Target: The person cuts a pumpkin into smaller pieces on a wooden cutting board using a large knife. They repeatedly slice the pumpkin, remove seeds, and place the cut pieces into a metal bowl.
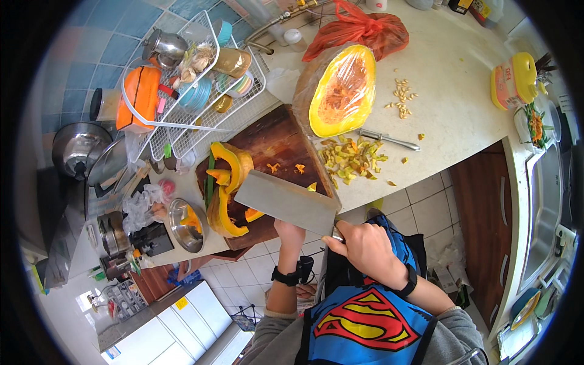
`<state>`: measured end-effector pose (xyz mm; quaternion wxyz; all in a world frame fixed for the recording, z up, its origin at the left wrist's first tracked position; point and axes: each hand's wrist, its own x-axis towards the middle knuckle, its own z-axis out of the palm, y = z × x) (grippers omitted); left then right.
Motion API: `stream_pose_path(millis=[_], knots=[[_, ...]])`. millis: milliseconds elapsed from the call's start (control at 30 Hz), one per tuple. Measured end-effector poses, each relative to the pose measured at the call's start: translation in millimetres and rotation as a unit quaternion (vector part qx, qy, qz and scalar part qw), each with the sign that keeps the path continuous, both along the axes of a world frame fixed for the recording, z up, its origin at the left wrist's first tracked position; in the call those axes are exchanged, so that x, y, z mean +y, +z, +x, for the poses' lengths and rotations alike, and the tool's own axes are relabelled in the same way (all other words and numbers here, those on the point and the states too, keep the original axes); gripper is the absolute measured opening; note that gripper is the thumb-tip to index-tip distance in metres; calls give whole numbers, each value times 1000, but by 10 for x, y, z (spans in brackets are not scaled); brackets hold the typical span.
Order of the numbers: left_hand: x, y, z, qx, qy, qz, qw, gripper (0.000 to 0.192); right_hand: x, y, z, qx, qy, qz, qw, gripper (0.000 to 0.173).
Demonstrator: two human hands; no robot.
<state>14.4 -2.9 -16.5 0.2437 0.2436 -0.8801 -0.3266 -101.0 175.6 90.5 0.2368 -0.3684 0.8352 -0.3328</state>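
Note:
My right hand [367, 248] grips the handle of a broad cleaver [285, 200], whose blade extends left over the near edge of a dark wooden cutting board [273, 137]. Behind the blade, my left hand [289, 233] is largely covered, so its fingers and anything in them cannot be made out. A small pumpkin piece [253, 214] shows on the board just beyond that hand. Curved pumpkin wedges with rind [235, 166] lie at the board's left side, by a strip of green vegetable [210, 180]. Left of the board, a steel bowl [175, 212] contains orange pumpkin pieces [190, 220].
A plastic-wrapped pumpkin half [344, 91] rests behind the board, near a red plastic bag [360, 32]. Peelings [353, 159], a peeler [390, 139] and seeds [402, 97] lie on the counter. A white wire rack [194, 123] crowds the left side; a yellow jug [513, 82] stands right.

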Motion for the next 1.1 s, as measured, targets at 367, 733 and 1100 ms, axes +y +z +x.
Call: stream_pose_path(millis=[367, 733, 1100], knots=[[-71, 85, -41, 14, 15, 1, 1000, 27, -103, -30, 67, -12, -14, 22, 1000, 47], [-120, 205, -97, 22, -8, -22, 999, 30, 8, -113, -165, -26, -19, -7, 999, 48], [-147, 75, 35, 9, -11, -46, 999, 26, 42, 74, -8, -78, -4, -16, 997, 49]])
